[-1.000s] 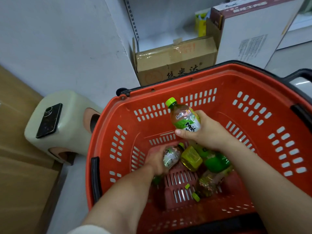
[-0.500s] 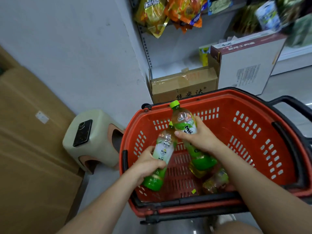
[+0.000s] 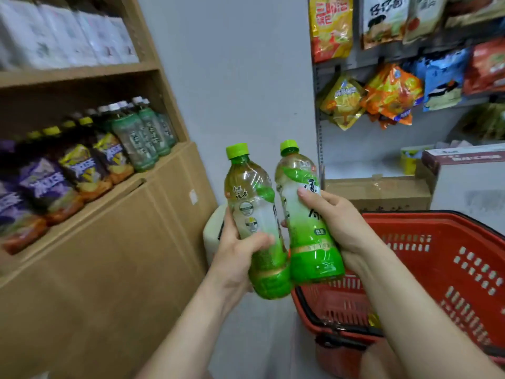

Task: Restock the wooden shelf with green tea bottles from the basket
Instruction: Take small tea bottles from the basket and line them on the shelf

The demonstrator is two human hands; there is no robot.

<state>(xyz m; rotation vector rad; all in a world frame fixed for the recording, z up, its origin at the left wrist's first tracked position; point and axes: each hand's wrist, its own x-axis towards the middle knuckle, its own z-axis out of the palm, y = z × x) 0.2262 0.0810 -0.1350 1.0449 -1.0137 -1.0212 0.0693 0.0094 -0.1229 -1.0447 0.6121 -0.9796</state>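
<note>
Head view: left hand (image 3: 236, 251) fingers (image 3: 262, 239) wrapped around one green tea bottle (image 3: 255, 214); right hand (image 3: 338, 228) likewise grips another (image 3: 307, 225). Both upright, touching, left of basket (image 3: 437, 269). Risk: bottles knock, slip en route to wooden shelf (image 3: 82, 206).

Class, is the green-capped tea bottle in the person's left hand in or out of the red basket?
Out: left hand holds it upright.
</note>
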